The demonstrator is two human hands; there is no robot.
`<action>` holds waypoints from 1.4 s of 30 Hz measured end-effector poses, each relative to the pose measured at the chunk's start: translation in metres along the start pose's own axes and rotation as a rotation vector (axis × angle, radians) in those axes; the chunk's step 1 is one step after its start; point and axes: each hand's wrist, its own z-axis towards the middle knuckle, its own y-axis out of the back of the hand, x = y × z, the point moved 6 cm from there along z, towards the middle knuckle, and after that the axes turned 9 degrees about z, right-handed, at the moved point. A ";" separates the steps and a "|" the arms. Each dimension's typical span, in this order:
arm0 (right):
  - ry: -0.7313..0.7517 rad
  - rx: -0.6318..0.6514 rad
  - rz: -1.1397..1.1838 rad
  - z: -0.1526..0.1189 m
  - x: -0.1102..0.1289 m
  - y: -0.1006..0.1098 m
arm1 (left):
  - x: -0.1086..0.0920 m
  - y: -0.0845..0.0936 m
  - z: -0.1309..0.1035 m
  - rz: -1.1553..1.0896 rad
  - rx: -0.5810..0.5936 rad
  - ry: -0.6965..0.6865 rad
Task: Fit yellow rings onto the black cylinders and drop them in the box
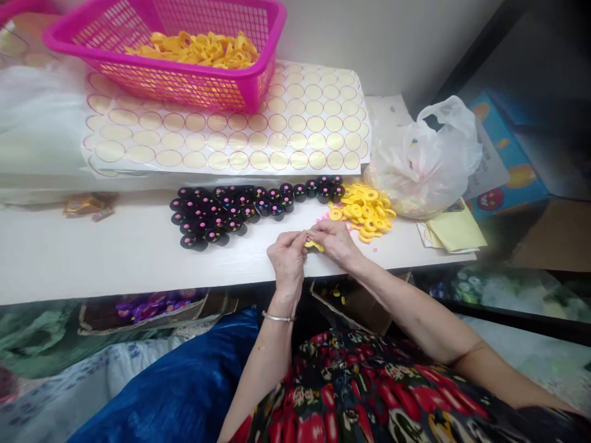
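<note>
My left hand and my right hand meet over the front part of the white table, fingertips pinched together on one small yellow piece. A bit of pink shows at its top between the fingertips. Just beyond my right hand is a pile of yellow ring-ended pieces, with small pink beads scattered by it. To the left of my hands, many round black pieces with pink centres and coloured dots stand close together, their row stretching right to the yellow pile.
A pink basket of yellow pieces rests on sheets of oval stickers at the back. A filled plastic bag and yellow paper lie right. Boxes with purple pieces and yellow-black pieces sit below the table's front edge.
</note>
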 end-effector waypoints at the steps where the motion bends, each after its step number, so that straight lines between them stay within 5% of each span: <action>1: -0.018 0.001 -0.010 0.002 0.001 0.000 | 0.000 -0.001 0.001 -0.004 0.004 0.005; 6: -0.112 0.005 -0.180 0.007 0.005 -0.001 | -0.001 0.002 -0.003 0.037 0.077 -0.030; 11: -0.041 -0.075 -0.289 0.000 0.015 0.001 | -0.008 0.003 -0.008 0.163 0.320 -0.227; 14: 0.039 -0.003 -0.225 -0.019 0.017 -0.001 | -0.017 0.011 -0.015 0.239 0.296 -0.318; 17: 0.162 0.161 0.102 -0.047 0.018 0.001 | -0.029 0.020 -0.029 0.201 0.256 -0.350; 23: 0.040 0.297 0.496 -0.076 0.000 0.010 | -0.050 0.020 -0.058 0.283 0.295 -0.496; 29: 0.002 0.349 0.357 -0.082 0.006 0.005 | -0.050 0.007 -0.078 0.632 0.395 -0.749; 37: -0.120 0.430 0.319 -0.094 0.000 0.006 | -0.041 0.006 -0.107 0.660 0.342 -1.045; 42: -0.194 0.263 0.383 -0.109 -0.022 0.014 | -0.023 0.006 -0.119 0.629 0.364 -1.078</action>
